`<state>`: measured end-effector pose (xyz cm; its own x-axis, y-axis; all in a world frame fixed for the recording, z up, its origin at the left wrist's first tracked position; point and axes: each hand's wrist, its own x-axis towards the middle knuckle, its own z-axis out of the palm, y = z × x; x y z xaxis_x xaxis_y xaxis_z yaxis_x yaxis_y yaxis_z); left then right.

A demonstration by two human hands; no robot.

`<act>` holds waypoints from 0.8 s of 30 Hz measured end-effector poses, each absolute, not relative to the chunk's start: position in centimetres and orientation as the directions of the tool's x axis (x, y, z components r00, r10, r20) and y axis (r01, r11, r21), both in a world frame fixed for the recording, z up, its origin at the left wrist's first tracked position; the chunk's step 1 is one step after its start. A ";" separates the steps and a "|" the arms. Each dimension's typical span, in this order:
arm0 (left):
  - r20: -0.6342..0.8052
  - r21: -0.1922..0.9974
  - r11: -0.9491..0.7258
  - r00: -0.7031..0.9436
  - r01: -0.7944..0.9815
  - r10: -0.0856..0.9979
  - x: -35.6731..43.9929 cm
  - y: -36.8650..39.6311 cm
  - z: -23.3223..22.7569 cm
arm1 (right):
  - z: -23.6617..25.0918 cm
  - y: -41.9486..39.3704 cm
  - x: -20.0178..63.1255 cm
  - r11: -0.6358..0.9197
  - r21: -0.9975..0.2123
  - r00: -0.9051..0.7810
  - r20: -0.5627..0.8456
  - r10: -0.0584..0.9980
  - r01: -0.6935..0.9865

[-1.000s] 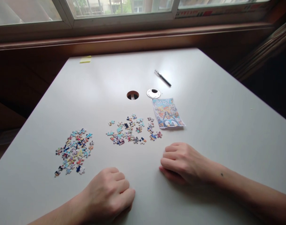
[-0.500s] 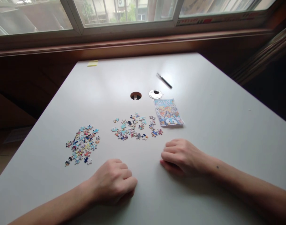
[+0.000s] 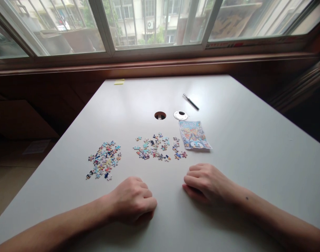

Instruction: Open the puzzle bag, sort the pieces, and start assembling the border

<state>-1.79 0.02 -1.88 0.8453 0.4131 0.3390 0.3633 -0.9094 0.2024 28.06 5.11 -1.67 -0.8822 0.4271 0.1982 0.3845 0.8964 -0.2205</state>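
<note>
My left hand [image 3: 135,199] rests on the white table as a loose fist, with no object showing in it. To its upper left lies a dense heap of jigsaw puzzle pieces [image 3: 105,159]. My right hand [image 3: 207,182] is also curled closed on the tabletop, apart from the left, its palm side hidden. Beyond the hands, a looser spread of puzzle pieces [image 3: 152,148] lies in the middle, and a short column of pieces [image 3: 176,147] sits just right of it. Nearest to my right hand is a colourful picture sheet [image 3: 194,134], lying on the table above it.
A round hole [image 3: 160,115] opens in the white table [image 3: 254,147], with its silver cover [image 3: 181,115] lying beside it. Farther back are a black pen [image 3: 190,102] and a yellow sticky note [image 3: 119,82]. A window [image 3: 154,24] stands behind the far edge.
The camera view has tilted up and shifted left, so more of the window shows and the tabletop things appear lower and farther right. Both hands remain closed in about the same places.
</note>
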 end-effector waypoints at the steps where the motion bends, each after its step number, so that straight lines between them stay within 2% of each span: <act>1: 0.344 0.202 -0.911 0.844 0.361 0.411 -1.8 0.0 -1.9 | -1.8 5.1 28.1 0.897 -0.219 -0.884 0.195 0.425 0.383; 24: 0.325 0.181 -0.916 0.857 0.359 0.400 -1.8 0.1 -1.9 | -1.3 5.4 28.0 0.918 -0.213 -0.894 0.235 0.382 0.336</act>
<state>-1.82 0.13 -1.92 0.8571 0.4000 0.3246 0.3589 -0.9157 0.1807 27.97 5.37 -1.28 -0.8939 0.3816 0.2354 0.3356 0.9176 -0.2129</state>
